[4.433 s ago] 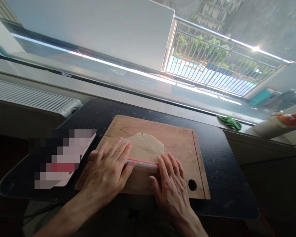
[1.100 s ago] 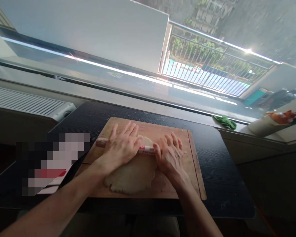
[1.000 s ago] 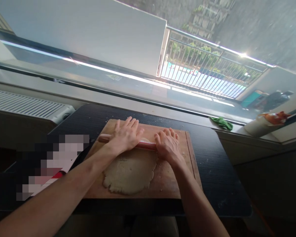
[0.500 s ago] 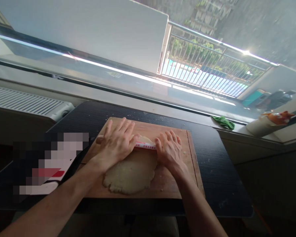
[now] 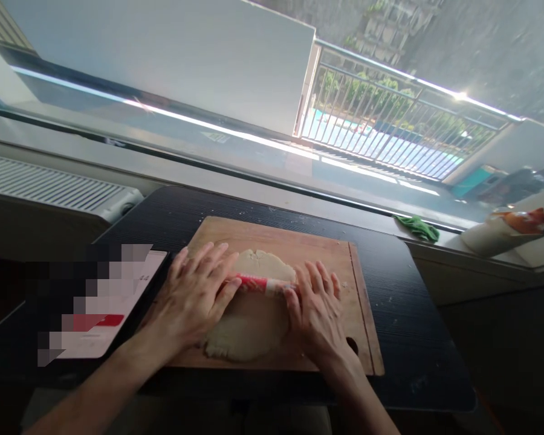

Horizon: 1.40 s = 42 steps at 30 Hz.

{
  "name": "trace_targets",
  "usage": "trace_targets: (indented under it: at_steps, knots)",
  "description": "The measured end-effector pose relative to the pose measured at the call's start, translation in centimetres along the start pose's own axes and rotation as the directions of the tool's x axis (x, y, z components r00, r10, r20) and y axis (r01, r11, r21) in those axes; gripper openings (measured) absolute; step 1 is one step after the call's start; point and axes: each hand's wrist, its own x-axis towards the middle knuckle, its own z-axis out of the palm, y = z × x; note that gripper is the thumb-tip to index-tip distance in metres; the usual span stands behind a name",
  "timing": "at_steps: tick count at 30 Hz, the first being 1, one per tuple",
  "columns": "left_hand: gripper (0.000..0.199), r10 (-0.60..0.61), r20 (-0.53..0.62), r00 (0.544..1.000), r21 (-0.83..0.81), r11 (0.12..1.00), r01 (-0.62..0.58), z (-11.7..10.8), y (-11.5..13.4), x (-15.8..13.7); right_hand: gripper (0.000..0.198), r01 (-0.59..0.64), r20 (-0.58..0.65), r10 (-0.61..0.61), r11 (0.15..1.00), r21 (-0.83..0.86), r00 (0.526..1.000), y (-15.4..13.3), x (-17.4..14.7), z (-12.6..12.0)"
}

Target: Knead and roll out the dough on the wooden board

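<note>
A rolling pin (image 5: 260, 283) with a red and white printed wrapper lies across a flattened sheet of dough (image 5: 249, 329). My left hand (image 5: 199, 287) rests on the pin's left part, fingers stretched out and apart. On its right part lies my right hand (image 5: 320, 308), its fingers also extended over the pin, not wrapped round it. Both ends of the pin are hidden under my hands. The dough has an uneven edge and shows beyond and in front of the pin. Beneath it is a wooden cutting board (image 5: 330, 248) with a dark hole near my right wrist.
The board lies on a dark table (image 5: 408, 338) dusted with crumbs. A phone-like device (image 5: 118, 329), partly blurred out, is left of the board. On the windowsill are a green cloth (image 5: 417, 228) and a pale container (image 5: 492, 234). A radiator (image 5: 63, 184) stands at the left.
Both hands and the rolling pin have moved toward me over the dough. The pin has turned, showing more red, and more dough shows beyond it. The view has shifted slightly.
</note>
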Motion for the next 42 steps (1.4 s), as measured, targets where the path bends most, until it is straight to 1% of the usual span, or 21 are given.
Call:
trace_targets:
  at_steps: [2,4,5,7,9,11,13,16,18,20,24,26,28,30,32,33,34,36,39,40,42]
  knots:
    - [0.049,-0.022,0.011,1.000,0.017,1.000,0.022,0.4,-0.1,2.1,0.042,-0.035,-0.015,0.035,0.999,-0.015,0.999,0.3,2.3,0.0]
    - [0.046,-0.007,0.022,1.000,0.027,1.000,0.006,0.2,-0.2,2.5,0.041,-0.030,-0.015,0.030,0.999,-0.012,0.999,0.4,2.6,-0.2]
    - [0.045,0.014,0.021,1.000,0.026,1.000,-0.015,0.0,-0.2,1.8,0.041,-0.011,-0.009,0.011,1.000,-0.003,1.000,0.3,1.8,-0.4]
    - [0.044,0.059,-0.003,0.998,0.015,0.998,-0.058,-0.6,-0.1,-1.1,0.043,0.042,0.005,-0.042,0.999,0.020,0.999,0.0,-0.9,-0.7]
    - [0.050,0.059,-0.016,0.998,0.004,0.998,-0.058,-1.0,0.1,-4.3,0.048,0.083,0.013,-0.083,0.996,0.026,0.996,-0.3,-3.8,-0.8]
    - [0.054,0.052,-0.028,0.998,-0.001,0.999,-0.052,-1.1,0.3,-6.2,0.051,0.077,0.006,-0.077,0.997,0.023,0.997,-0.6,-5.2,-0.8]
    - [0.052,0.029,-0.043,0.999,0.007,1.000,-0.028,-0.7,0.4,-5.9,0.051,0.058,-0.006,-0.058,0.998,0.025,0.998,-0.6,-4.5,-0.5]
    - [0.046,0.002,-0.044,0.999,0.019,1.000,-0.001,-0.1,0.1,-2.8,0.047,0.019,-0.031,-0.018,0.999,0.028,0.999,-0.5,-1.6,0.1]
    - [0.043,0.013,-0.041,0.999,0.012,1.000,-0.012,0.0,-0.2,-1.5,0.044,0.013,-0.040,-0.011,0.999,0.030,0.999,-0.5,-0.7,0.1]
    - [0.043,0.036,-0.030,0.999,0.001,0.999,-0.036,-0.5,-0.2,-2.1,0.045,0.050,-0.042,-0.048,0.998,0.032,0.998,-0.5,-1.8,-0.2]
    - [0.052,0.050,0.011,0.999,-0.022,0.999,-0.049,-1.5,0.3,-6.8,0.055,0.139,-0.067,-0.138,0.990,0.011,0.988,-0.9,-6.6,-1.4]
    - [0.054,0.031,0.004,1.000,-0.018,0.999,-0.031,-1.5,0.6,-7.8,0.056,0.142,-0.073,-0.141,0.990,0.006,0.987,-1.1,-7.5,-1.6]
    - [0.052,0.014,-0.020,1.000,-0.005,1.000,-0.014,-1.2,0.7,-6.7,0.054,0.119,-0.050,-0.118,0.993,0.013,0.992,-1.1,-6.5,-1.4]
    - [0.048,0.010,-0.032,0.999,0.007,1.000,-0.010,-0.8,0.7,-4.6,0.050,0.077,-0.018,-0.077,0.997,0.019,0.997,-1.1,-4.6,-0.8]
    - [0.046,0.026,-0.034,0.999,0.005,1.000,-0.026,-0.8,0.8,-3.0,0.049,0.047,-0.009,-0.047,0.999,0.019,0.999,-1.0,-3.2,-0.5]
    - [0.045,0.039,-0.027,0.999,-0.001,0.999,-0.039,-0.9,0.8,-2.8,0.048,0.049,-0.009,-0.049,0.999,0.020,0.999,-1.0,-3.1,-0.4]
    - [0.044,0.053,-0.015,0.998,-0.010,0.999,-0.053,-1.2,0.8,-3.0,0.048,0.063,-0.011,-0.063,0.998,0.021,0.998,-1.0,-3.4,-0.5]
    - [0.044,0.071,0.009,0.997,-0.026,0.997,-0.071,-1.6,0.9,-4.6,0.050,0.123,-0.028,-0.122,0.992,0.024,0.992,-1.2,-5.1,-0.8]
    - [0.045,0.057,0.011,0.998,-0.027,0.998,-0.057,-2.0,1.0,-7.2,0.055,0.181,-0.069,-0.179,0.983,0.021,0.981,-1.6,-7.7,-1.3]
    - [0.045,0.049,0.007,0.999,-0.024,0.999,-0.049,-2.0,1.0,-7.4,0.055,0.180,-0.074,-0.178,0.984,0.022,0.981,-1.7,-7.9,-1.3]
    - [0.045,0.036,0.002,0.999,-0.018,0.999,-0.036,-1.7,1.1,-6.6,0.053,0.147,-0.063,-0.145,0.989,0.026,0.987,-1.7,-7.1,-1.1]
